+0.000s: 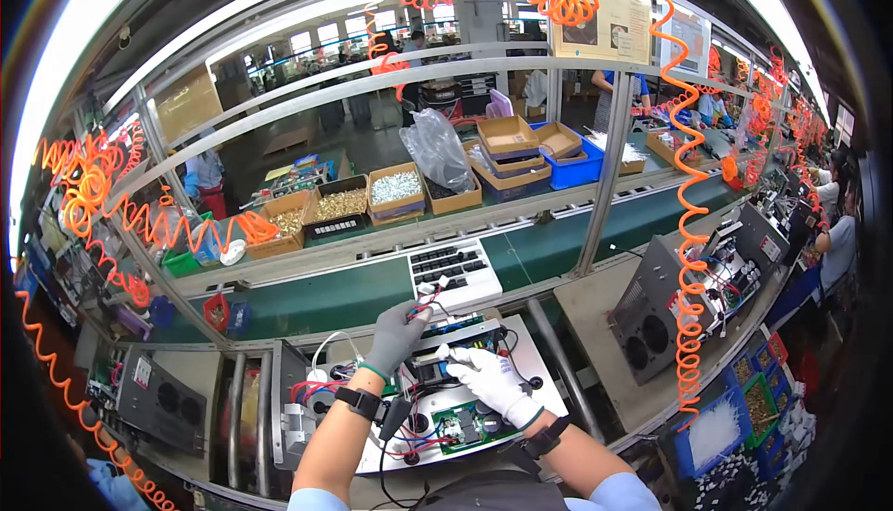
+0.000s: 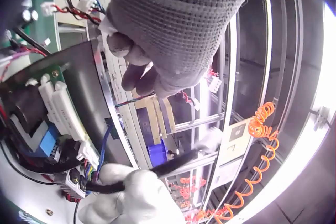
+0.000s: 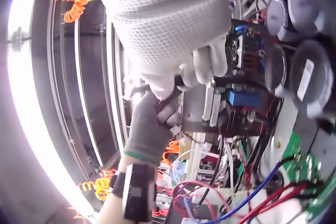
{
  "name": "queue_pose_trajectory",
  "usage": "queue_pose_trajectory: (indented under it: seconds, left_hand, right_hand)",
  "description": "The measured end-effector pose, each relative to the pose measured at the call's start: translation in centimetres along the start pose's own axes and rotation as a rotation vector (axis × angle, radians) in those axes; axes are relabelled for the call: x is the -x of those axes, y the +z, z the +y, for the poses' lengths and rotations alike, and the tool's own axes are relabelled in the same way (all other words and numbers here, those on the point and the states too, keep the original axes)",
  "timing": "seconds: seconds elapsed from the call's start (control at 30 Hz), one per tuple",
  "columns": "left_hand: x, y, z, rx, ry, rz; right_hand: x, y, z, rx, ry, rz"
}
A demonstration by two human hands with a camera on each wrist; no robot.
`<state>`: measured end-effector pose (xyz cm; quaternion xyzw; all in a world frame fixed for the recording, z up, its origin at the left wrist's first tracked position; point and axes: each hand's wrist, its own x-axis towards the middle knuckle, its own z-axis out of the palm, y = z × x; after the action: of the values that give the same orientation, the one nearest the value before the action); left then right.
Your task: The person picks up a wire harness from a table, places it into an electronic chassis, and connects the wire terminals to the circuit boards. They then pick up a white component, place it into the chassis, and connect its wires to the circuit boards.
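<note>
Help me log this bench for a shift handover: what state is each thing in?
left hand, pinching a red wire lead
right hand, gripping a black cable
open unit, lid off, circuit board exposed
screw boxes, open, filled
neighbouring unit, open, wiring showing

no legible text in any view. posted sheet (image 1: 603, 26), far right overhead: print and a photo, too small to read. white block (image 2: 59, 109) on the near unit: faint lettering, blurred. white label on the right capacitor (image 3: 304, 79): washed out, unreadable.
</note>
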<state>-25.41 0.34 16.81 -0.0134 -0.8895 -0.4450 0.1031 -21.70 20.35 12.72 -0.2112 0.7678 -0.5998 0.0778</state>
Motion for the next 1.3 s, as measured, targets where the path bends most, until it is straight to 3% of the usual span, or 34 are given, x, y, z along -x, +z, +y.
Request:
queue_pose_trajectory:
  seconds: [0.03,0.1,0.17,0.3,0.37,0.47,0.53,0.63,0.73,0.87,0.97,1.1,1.17,1.27,1.3]
  left_hand:
    - [0.2,-0.3,-0.3,0.004,0.012,0.062]
    - [0.9,-0.4,-1.2,0.035,-0.078,0.009]
    - [1.5,-0.5,-1.6,-0.077,0.085,0.069]
    - [1.7,-0.9,-1.0,-0.212,0.187,-0.113]
    - [2.3,-1.0,0.7,-0.416,0.201,-0.144]
    - [2.4,-0.2,2.1,-0.613,0.206,-0.186]
    - [2.1,0.9,1.7,-0.656,0.224,-0.173]
    - [2.3,1.8,1.2,-0.706,0.264,-0.107]
    - [2.6,2.4,1.2,-0.708,0.281,-0.025]
    - [2.7,2.3,0.7,-0.695,0.281,-0.014]
    - [2.5,2.0,0.6,-0.632,0.270,-0.041]
    - [2.4,1.4,1.2,-0.585,0.242,-0.060]
    - [2.3,1.0,1.6,-0.492,0.184,-0.114]
    - [2.1,0.7,1.9,-0.533,0.163,-0.175]
    - [2.1,0.6,2.0,-0.553,0.155,-0.189]
  right_hand:
    - [-0.5,-0.4,0.0,0.262,-0.066,-0.021]
    - [-1.2,-1.5,-1.5,0.566,0.025,-0.275]
    - [-1.8,-1.5,-1.7,0.708,0.016,-0.299]
    - [-3.0,-1.0,0.0,0.680,0.054,-0.243]
    - [-2.1,-0.4,1.4,0.425,-0.014,0.023]
    - [-0.9,0.0,2.3,0.276,0.054,0.056]
    - [-0.4,0.1,2.5,0.218,0.116,0.054]
    - [-0.8,0.6,3.8,0.206,-0.034,0.188]
    - [-1.9,1.0,4.1,0.657,-0.109,-0.017]
    - [-2.2,0.2,0.2,0.825,-0.015,-0.168]
    - [-2.6,-0.2,0.1,0.910,-0.061,-0.185]
    - [-1.9,1.3,4.5,0.715,-0.220,0.151]
    - [-2.0,1.3,2.9,0.675,-0.164,0.103]
    - [-2.8,0.4,0.5,0.896,-0.110,-0.122]
    - [-2.6,0.0,-0.1,0.896,-0.111,-0.115]
